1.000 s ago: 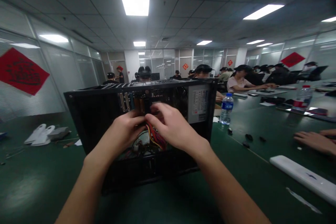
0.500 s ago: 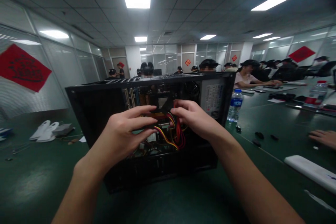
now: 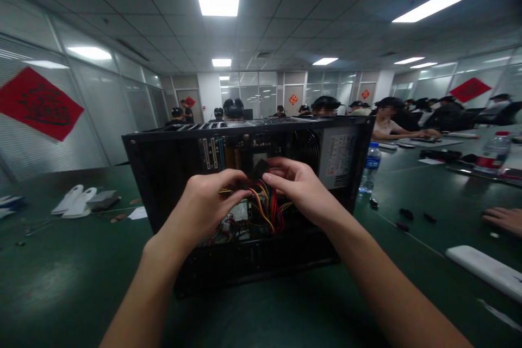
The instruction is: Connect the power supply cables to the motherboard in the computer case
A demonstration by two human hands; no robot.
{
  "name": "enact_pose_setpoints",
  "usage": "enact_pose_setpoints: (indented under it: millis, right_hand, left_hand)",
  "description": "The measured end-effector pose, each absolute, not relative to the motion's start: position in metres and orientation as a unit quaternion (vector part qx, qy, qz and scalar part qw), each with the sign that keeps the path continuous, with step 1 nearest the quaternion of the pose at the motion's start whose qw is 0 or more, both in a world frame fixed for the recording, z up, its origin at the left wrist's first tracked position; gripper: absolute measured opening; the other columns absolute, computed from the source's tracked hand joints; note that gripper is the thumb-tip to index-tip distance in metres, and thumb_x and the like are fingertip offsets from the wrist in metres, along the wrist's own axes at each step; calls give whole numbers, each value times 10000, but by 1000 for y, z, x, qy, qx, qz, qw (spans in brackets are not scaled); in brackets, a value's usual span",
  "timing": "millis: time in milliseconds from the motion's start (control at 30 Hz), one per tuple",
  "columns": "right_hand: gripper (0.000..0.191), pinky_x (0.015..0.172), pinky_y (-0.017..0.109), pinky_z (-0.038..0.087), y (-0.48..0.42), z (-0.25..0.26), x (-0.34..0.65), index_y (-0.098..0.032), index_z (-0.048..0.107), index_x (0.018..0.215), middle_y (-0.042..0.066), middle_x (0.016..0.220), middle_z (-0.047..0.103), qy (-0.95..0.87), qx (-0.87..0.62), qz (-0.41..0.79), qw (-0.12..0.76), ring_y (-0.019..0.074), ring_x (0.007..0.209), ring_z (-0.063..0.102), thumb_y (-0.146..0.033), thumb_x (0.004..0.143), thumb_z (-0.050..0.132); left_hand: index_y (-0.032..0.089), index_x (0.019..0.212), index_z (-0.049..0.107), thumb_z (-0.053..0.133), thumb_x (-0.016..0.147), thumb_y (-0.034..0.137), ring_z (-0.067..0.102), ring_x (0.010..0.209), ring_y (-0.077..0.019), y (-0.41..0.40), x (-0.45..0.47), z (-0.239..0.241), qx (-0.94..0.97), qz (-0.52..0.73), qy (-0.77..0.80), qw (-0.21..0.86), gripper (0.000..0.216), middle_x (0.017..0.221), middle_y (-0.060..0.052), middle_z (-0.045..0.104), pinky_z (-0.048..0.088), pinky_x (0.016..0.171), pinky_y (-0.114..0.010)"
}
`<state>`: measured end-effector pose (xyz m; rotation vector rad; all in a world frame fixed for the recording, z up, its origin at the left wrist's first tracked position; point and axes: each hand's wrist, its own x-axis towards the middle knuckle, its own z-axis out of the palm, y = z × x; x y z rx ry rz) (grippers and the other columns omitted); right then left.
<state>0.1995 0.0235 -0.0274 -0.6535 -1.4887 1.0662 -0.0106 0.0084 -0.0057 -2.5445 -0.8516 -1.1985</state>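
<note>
A black computer case [image 3: 253, 263] stands on the table with its side open towards me, showing a motherboard, slots and a power supply [image 3: 340, 155]. In front of its inside hangs a bundle of red, yellow and black power cables [image 3: 271, 209], with a dark, flat black piece [image 3: 259, 172] at its top end. My right hand [image 3: 296, 182] is closed on that end, thumb and fingers around the black piece. From the other side, my left hand [image 3: 216, 193] pinches at the same end of the cables. What lies right between the left fingertips is partly hidden.
A blue-capped water bottle [image 3: 370, 168] stands beside the case's right edge. Small black parts [image 3: 405, 213] and a long white object [image 3: 485, 272] lie to the right, near another person's hand [image 3: 503, 220]. White objects [image 3: 75, 201] lie on the left.
My left fingers, spread apart before, have closed to a pinch at the cable end. The right hand keeps its hold. The whole view has shifted slightly.
</note>
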Motion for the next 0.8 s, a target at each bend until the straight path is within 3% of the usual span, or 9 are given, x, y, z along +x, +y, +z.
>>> enact_pose_setpoints:
  millis: [200, 367, 567, 800]
  right_hand:
    - [411, 883, 359, 559, 21, -31, 196, -156, 638, 1099, 71, 986, 740, -644, -271, 467, 542, 197, 924, 706, -367, 769, 764]
    - [375, 864, 362, 574, 20, -31, 195, -147, 644, 1132, 80, 1020, 740, -668, -278, 434, 537, 207, 941, 709, -323, 810, 722]
    - [345, 961, 378, 543, 18, -33, 193, -153, 657, 1189, 91, 1148, 711, -712, -272, 389, 518, 216, 1067, 680, -262, 863, 633]
    - [345, 926, 370, 543, 18, -34, 196, -132, 652, 1212, 94, 1118, 716, -737, -281, 356, 501, 197, 984, 688, -219, 886, 581]
  left_hand:
    - [191, 1336, 547, 761, 812, 223, 743, 818, -155, 9, -5, -11, -858, -407, -310, 46, 566, 939, -18, 768, 590, 751, -217]
    - [172, 1348, 558, 756, 815, 222, 719, 744, -135, 9, -3, -10, -864, -389, -316, 54, 570, 894, -17, 753, 576, 728, -211]
    - [179, 1398, 526, 713, 850, 226, 701, 699, -132, 11, -3, -12, -881, -349, -315, 59, 581, 854, -12, 743, 552, 687, -209]
    - [225, 1387, 519, 711, 858, 339, 705, 699, -162, 18, -2, -16, -888, -313, -328, 79, 574, 815, -1, 727, 508, 624, -220]
